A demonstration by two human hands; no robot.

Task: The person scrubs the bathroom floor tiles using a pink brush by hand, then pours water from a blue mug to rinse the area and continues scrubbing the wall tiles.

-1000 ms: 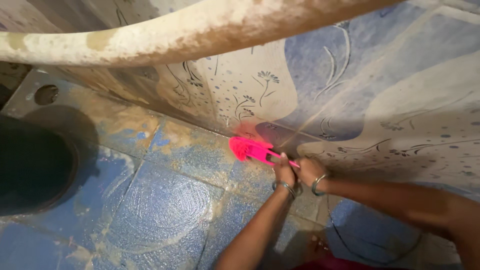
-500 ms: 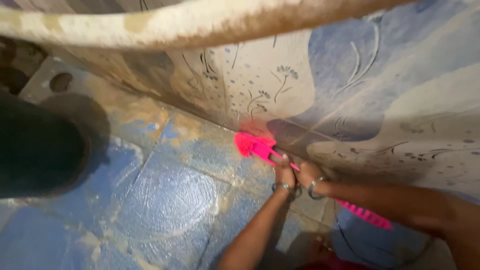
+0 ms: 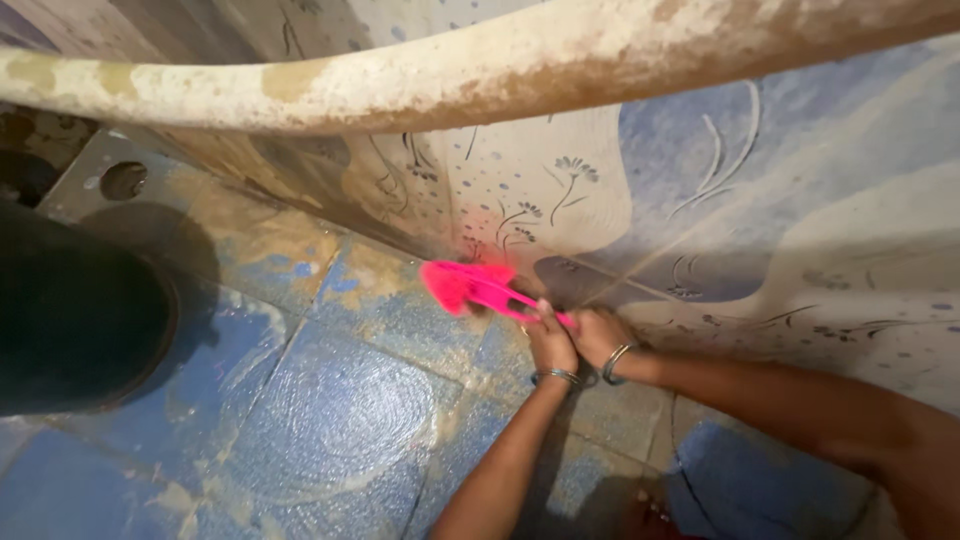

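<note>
I have both hands wrapped around the thin handle of a bright pink plastic scrubbing brush (image 3: pixel 468 285). My left hand (image 3: pixel 551 343) is clenched on the handle nearer the brush head, a metal bangle (image 3: pixel 558 376) around its wrist. My right hand (image 3: pixel 597 335) grips the same handle just behind it, touching my left, and wears a second metal bangle (image 3: pixel 615 362).

The brush head sticks out to the left of my knuckles, up and away from me, and lies low where the blue textured floor tiles (image 3: pixel 330 410) meet the pale wall tiles printed with blue flowers (image 3: pixel 530 190). Its bristles are blurred, so I cannot tell whether they press on the floor or on the wall's bottom edge.

A stained, cream-coloured curved pipe (image 3: pixel 480 75) crosses above my hands, well apart from them. Far to the left stands a dark round bucket (image 3: pixel 75 315), with a round floor drain hole (image 3: pixel 123 181) beyond it in a grey slab.
</note>
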